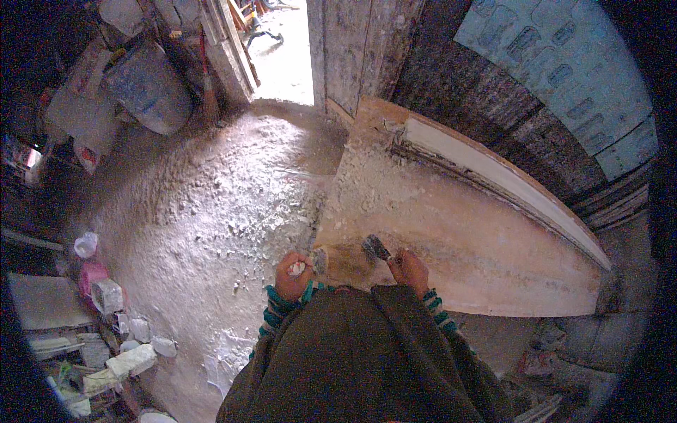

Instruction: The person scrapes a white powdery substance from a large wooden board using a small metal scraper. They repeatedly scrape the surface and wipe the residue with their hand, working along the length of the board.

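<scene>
My right hand [409,273] is closed round a short tool with a broad dark head [376,248], which looks like a scraper or brush. The head is over a stained brown patch of a large tan wooden board [486,247]. At the board's left edge, my left hand [291,277] is closed with a small white lump [297,268] showing at its fingers. A pale rounded piece [320,260] is close beside that hand on the board's edge; whether the hand touches it I cannot tell. Crumbs of whitish material are scattered over the board's far left part.
Pale flakes [261,225] litter the rough floor left of the board. A long white-faced ledge [486,166] borders the board's far side. White blocks [132,360] lie at lower left, a large bluish container [149,92] stands at far left, and a bright doorway [285,63] opens ahead.
</scene>
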`<action>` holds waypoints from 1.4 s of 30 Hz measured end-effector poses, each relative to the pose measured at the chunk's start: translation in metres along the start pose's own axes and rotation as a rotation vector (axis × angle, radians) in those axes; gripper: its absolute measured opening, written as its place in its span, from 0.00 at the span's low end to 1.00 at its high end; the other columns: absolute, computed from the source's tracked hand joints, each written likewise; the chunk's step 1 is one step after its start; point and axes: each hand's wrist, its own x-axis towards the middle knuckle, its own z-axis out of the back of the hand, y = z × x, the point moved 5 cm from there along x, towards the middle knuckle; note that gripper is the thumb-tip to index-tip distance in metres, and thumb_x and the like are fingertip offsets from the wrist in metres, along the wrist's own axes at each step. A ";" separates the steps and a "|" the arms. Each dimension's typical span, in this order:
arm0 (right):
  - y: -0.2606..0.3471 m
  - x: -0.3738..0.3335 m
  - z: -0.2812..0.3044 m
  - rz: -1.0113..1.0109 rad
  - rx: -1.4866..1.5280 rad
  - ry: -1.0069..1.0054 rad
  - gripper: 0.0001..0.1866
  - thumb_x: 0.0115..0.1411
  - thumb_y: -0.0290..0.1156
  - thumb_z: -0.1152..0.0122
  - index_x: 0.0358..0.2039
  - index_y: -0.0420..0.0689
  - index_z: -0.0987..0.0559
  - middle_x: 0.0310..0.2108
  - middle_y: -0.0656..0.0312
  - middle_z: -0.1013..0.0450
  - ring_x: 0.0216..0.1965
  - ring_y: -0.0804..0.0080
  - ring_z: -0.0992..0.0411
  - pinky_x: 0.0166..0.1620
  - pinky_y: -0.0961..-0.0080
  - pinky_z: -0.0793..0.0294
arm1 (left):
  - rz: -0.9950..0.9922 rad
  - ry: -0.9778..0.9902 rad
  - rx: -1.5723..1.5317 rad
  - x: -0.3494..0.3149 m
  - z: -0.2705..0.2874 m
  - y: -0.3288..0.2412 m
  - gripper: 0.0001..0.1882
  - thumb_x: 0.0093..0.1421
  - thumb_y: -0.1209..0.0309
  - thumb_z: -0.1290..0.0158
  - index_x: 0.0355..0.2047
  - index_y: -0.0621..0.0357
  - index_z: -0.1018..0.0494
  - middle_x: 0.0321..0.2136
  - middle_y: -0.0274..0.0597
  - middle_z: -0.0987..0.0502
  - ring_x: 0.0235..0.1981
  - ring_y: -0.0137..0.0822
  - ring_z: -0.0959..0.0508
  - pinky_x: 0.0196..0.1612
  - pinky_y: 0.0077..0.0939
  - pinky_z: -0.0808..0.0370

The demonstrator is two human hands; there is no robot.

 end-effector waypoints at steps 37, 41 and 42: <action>0.046 0.069 0.011 0.045 -0.036 0.208 0.16 0.53 0.43 0.44 0.29 0.41 0.30 0.27 0.49 0.30 0.32 0.50 0.30 0.34 0.59 0.32 | -0.021 0.048 -0.189 0.024 -0.070 0.024 0.05 0.45 0.76 0.44 0.24 0.58 0.28 0.28 0.41 0.25 0.34 0.37 0.26 0.41 0.31 0.31; 0.020 0.063 -0.012 0.114 -0.040 0.054 0.16 0.54 0.43 0.45 0.28 0.41 0.30 0.28 0.50 0.30 0.31 0.51 0.30 0.34 0.58 0.32 | -0.301 0.177 0.028 0.026 -0.072 0.006 0.04 0.46 0.77 0.44 0.24 0.58 0.28 0.29 0.41 0.25 0.36 0.38 0.26 0.42 0.31 0.31; 0.031 0.068 -0.013 0.151 0.015 0.058 0.16 0.54 0.43 0.45 0.28 0.41 0.30 0.28 0.51 0.30 0.31 0.51 0.30 0.34 0.58 0.32 | -0.191 0.181 -0.059 0.023 -0.067 0.010 0.04 0.46 0.77 0.45 0.24 0.58 0.28 0.29 0.40 0.25 0.35 0.38 0.26 0.42 0.31 0.31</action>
